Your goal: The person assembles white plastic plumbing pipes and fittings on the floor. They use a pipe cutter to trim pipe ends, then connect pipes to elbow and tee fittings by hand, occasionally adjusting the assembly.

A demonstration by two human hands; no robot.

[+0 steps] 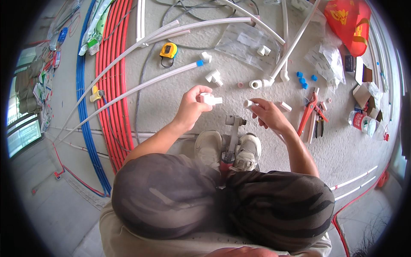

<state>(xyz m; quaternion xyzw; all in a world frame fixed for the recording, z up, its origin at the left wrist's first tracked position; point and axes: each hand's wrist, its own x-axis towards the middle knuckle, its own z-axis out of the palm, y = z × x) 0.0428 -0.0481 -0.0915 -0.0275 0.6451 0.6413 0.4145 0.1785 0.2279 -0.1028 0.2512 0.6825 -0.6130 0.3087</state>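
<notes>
My left hand is closed around a white plastic pipe fitting, with its narrow end pointing right. Across a small gap, my right hand pinches a short white pipe piece, its round end turned toward the fitting. The two pieces are apart. Below them, between my shoes, stands a pipe fusion welder with a grey metal head and a red body. Just beyond my left hand lies a white tee fitting. A white elbow joined to a long pipe lies beyond my right hand.
Red pipes and blue pipes run along the floor at left. A yellow tape measure lies far left of centre. At right are red-handled pipe cutters, blue caps, a water bottle and a red bag.
</notes>
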